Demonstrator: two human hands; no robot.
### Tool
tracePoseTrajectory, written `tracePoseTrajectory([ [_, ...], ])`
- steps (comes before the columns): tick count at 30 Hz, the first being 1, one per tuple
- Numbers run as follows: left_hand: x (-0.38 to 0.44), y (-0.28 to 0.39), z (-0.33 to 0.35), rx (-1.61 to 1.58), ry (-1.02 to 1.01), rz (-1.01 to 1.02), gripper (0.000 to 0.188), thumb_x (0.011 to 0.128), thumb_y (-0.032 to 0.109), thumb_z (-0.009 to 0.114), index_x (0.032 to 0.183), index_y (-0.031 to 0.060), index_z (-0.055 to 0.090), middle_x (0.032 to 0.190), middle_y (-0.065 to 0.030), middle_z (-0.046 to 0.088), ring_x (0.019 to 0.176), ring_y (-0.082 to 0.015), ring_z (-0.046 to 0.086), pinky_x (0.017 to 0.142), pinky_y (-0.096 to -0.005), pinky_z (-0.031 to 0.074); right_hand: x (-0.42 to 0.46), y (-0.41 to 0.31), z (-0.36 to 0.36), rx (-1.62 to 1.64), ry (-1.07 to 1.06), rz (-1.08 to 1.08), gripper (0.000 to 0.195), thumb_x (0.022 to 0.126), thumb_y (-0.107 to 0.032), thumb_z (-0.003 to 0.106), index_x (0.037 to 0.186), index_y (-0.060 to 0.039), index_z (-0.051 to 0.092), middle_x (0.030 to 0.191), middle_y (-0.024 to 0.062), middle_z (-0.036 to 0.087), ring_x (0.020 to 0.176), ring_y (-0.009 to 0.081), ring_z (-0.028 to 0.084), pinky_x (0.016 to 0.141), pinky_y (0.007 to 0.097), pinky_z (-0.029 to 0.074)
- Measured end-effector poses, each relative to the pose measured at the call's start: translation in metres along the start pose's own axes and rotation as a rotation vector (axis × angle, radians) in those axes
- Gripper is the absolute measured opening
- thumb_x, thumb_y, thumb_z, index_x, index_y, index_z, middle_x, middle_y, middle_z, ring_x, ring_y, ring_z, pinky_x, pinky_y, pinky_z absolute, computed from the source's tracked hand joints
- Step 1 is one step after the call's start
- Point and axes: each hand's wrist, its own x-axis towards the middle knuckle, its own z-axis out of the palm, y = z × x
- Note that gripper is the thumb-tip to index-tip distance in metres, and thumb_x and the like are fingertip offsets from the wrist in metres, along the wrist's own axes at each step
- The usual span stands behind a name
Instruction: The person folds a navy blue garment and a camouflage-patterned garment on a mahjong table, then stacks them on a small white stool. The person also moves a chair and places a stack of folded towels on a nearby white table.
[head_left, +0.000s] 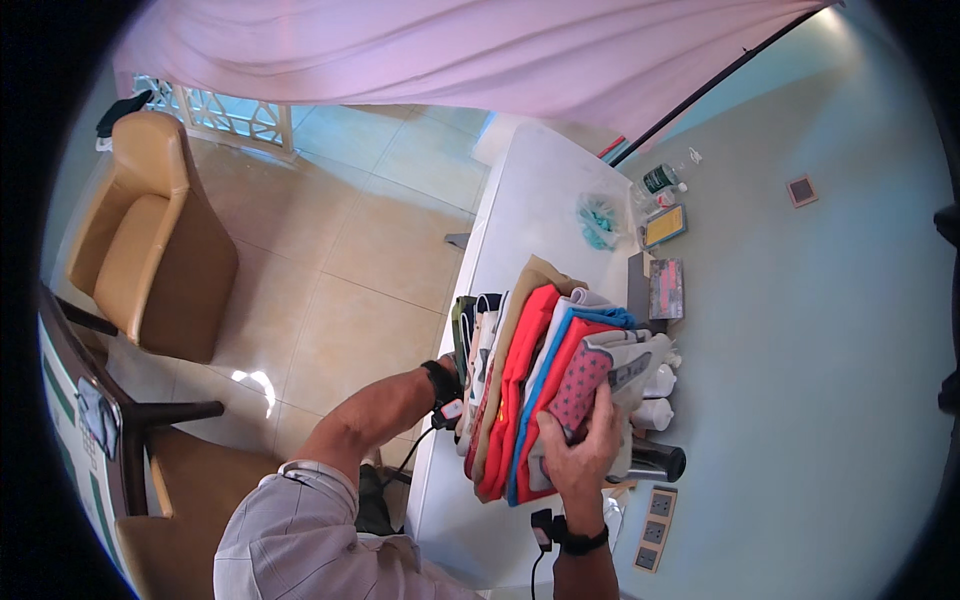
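A stack of folded clothes (517, 382) is held on edge between my two hands over the white table (517, 202). Olive, navy, white, tan, red, blue and grey layers stand side by side in it. On the right face, my right hand (585, 442) presses with spread fingers against a grey garment with a pink star-print patch (579, 386). My left hand (451, 365) is at the opposite face, its fingers mostly hidden by the cloth. Each wrist wears a black strap with a small device and a cable.
A clear plastic bag with teal contents (598, 221) lies farther along the table. Against the wall stand a plastic bottle (658, 178), a box (666, 289), white containers (654, 414) and a dark metallic cylinder (656, 461). Tan chairs (161, 240) stand left; a pink curtain (420, 52) hangs ahead.
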Motion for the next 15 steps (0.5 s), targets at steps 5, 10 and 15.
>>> tracePoseTrajectory([
  [5,0.036,0.016,-0.035,-0.006,-0.080,-0.077,0.067,0.114,0.059,0.045,0.162,0.0122,0.052,0.154,-0.0117,0.066,0.134,-0.0321,0.067,0.120,-0.0517,0.050,0.020,0.057,0.079,0.010,0.011,0.202,0.091,0.089,-0.035,0.087,0.161,0.0017,0.046,0.136,0.0298,0.060,0.126,0.0470,0.061,0.109,0.0578,0.049],
  [10,0.044,0.016,-0.060,-0.064,-0.106,-0.117,0.067,0.115,0.059,0.045,0.162,0.0122,0.052,0.153,-0.0118,0.066,0.134,-0.0322,0.067,0.120,-0.0518,0.050,0.066,0.066,0.094,0.091,-0.068,0.432,0.088,0.092,-0.038,0.085,0.161,0.0034,0.049,0.149,0.0294,0.059,0.137,0.0415,0.059,0.117,0.0498,0.047],
  [15,0.023,-0.018,-0.070,-0.240,-0.067,-0.116,0.067,0.115,0.059,0.045,0.162,0.0122,0.052,0.153,-0.0119,0.066,0.133,-0.0322,0.067,0.120,-0.0520,0.050,0.073,0.075,0.089,0.056,-0.134,0.469,0.087,0.092,-0.034,0.086,0.160,0.0061,0.050,0.149,0.0282,0.060,0.138,0.0382,0.060,0.118,0.0472,0.047],
])
